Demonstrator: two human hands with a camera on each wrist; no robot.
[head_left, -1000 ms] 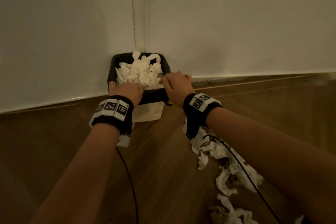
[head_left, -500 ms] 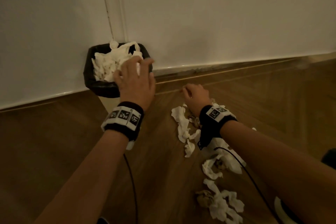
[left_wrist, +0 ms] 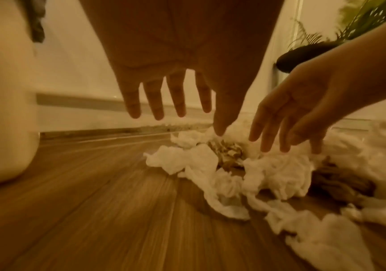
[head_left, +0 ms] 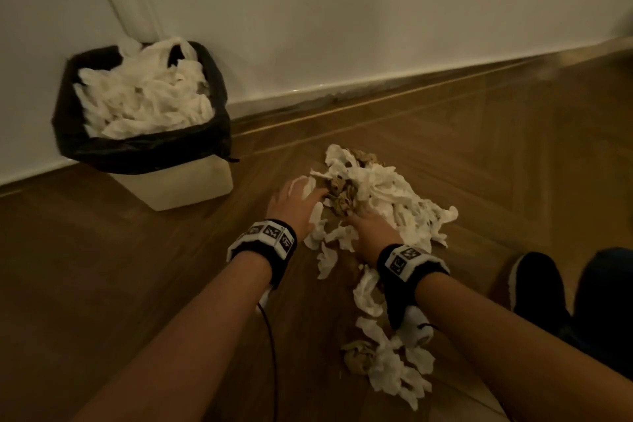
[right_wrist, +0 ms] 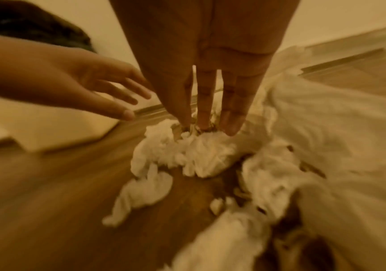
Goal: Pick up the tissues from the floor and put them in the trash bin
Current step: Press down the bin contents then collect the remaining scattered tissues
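Nearest, lying strung across the wooden floor [head_left: 144,301]: a trail of crumpled tissues [head_left: 387,367], white with a few brownish wads. Further on, reaching into the main heap [head_left: 383,192]: left hand [head_left: 296,205] and right hand [head_left: 371,233], each grip spread, fingers straight, pinching nothing yet. Likely handling as feather-light, soft, loose stuff, shedding strays; probably best scooping from both flanks and squeezing together. Beyond, standing in the corner: black-lined trash bin [head_left: 144,151], already heaped full.
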